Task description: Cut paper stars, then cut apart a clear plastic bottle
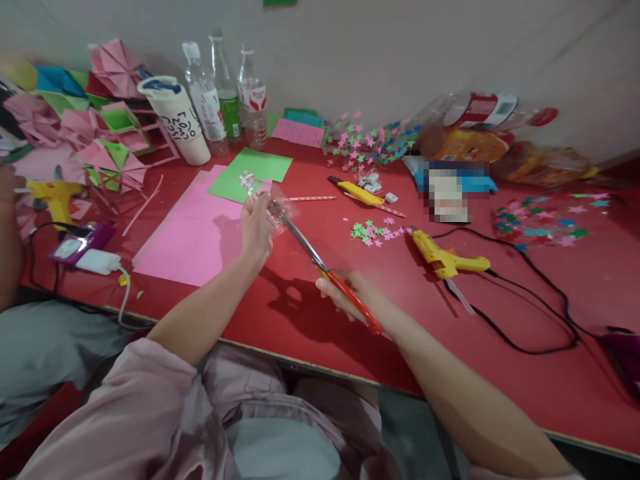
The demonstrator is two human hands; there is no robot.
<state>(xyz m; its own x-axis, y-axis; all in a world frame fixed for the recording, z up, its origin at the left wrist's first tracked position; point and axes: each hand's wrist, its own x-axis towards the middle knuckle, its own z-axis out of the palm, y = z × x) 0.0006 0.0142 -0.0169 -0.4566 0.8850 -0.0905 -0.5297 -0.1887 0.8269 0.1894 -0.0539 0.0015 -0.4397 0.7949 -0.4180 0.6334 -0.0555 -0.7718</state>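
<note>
My left hand (257, 230) grips the cut-off top of a clear plastic bottle (250, 183), its neck pointing up and away from me. In my right hand (345, 293) is a pair of scissors (353, 299) with red handles. The blades reach up and left to the cut edge of the bottle piece, beside my left fingers. Whether plastic lies between the blades I cannot tell. Beneath and left of the bottle piece lie pink paper (195, 230) and a green sheet (250, 175).
A yellow glue gun (445, 257) with a looping black cord lies right; a yellow utility knife (361, 193) and paper stars (373, 233) lie mid-table. Bottles (253, 100) and a white tumbler (183, 127) stand behind. Another person's arm (7, 233) is at left, near a second glue gun (57, 197).
</note>
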